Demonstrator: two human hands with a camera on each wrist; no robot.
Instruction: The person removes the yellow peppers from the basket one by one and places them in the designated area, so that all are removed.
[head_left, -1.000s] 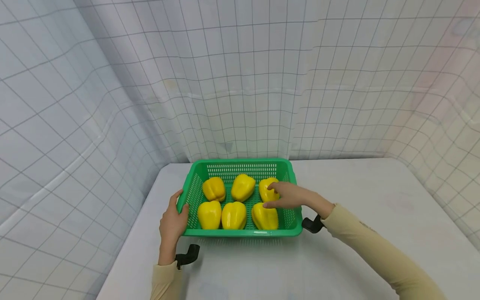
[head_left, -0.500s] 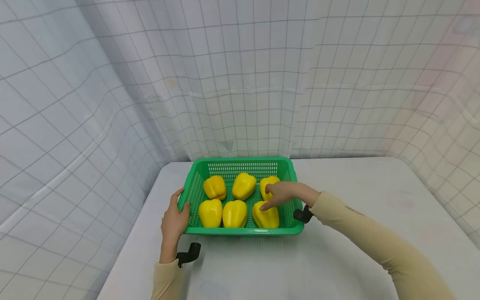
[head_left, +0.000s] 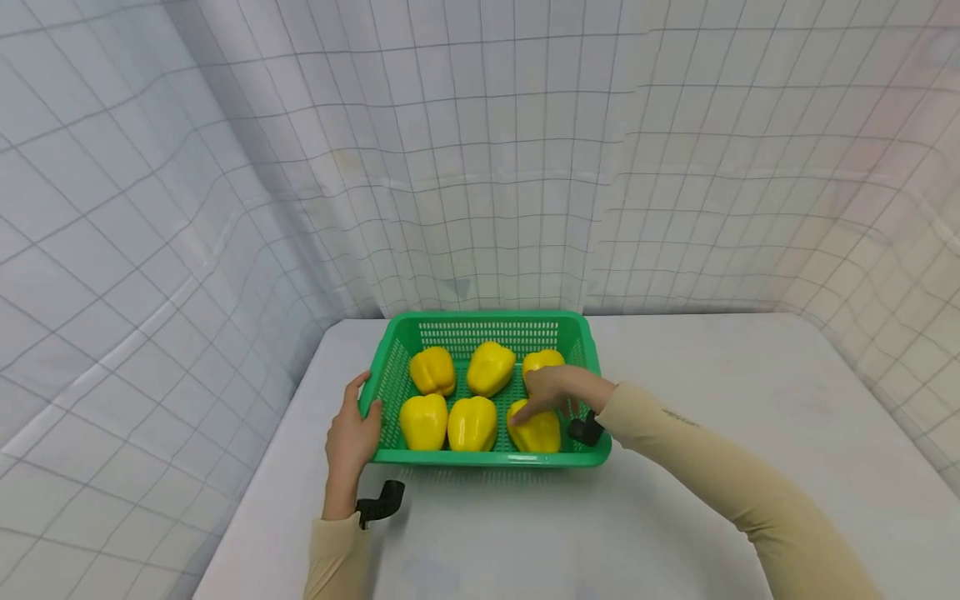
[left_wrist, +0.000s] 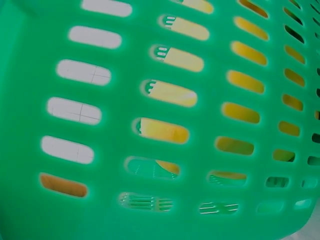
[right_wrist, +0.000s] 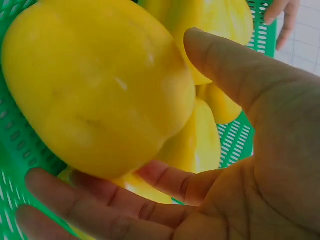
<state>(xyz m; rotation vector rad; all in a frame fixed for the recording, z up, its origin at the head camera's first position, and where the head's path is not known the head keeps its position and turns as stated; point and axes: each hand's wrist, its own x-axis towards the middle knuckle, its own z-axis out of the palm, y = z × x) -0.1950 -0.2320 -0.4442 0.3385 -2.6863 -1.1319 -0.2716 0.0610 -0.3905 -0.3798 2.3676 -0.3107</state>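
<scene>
In the head view, a green plastic basket (head_left: 491, 458) holds several yellow bell peppers in two rows. My left hand (head_left: 352, 433) grips its left rim, fingers outside and thumb inside. The left wrist view is filled by the slotted basket wall (left_wrist: 120, 110), with yellow showing through the slots. My right hand (head_left: 553, 387) reaches over the front-right bell pepper (head_left: 538, 435), partly covering the back-right bell pepper (head_left: 542, 359). Seen from the right wrist, thumb and spread fingers lie on opposite sides of the near bell pepper (right_wrist: 100, 90), with space between it and the palm.
The basket stands on a white table (head_left: 712, 400) against a white grid-patterned curtain (head_left: 480, 167). Other bell peppers lie in the basket's left and middle: front left (head_left: 423, 422), front middle (head_left: 472, 424), back left (head_left: 432, 371) and back middle (head_left: 491, 368).
My right hand has moved left and lower over the front-right bell pepper, its thumb now at the pepper's left side. My left hand keeps its grip on the rim.
</scene>
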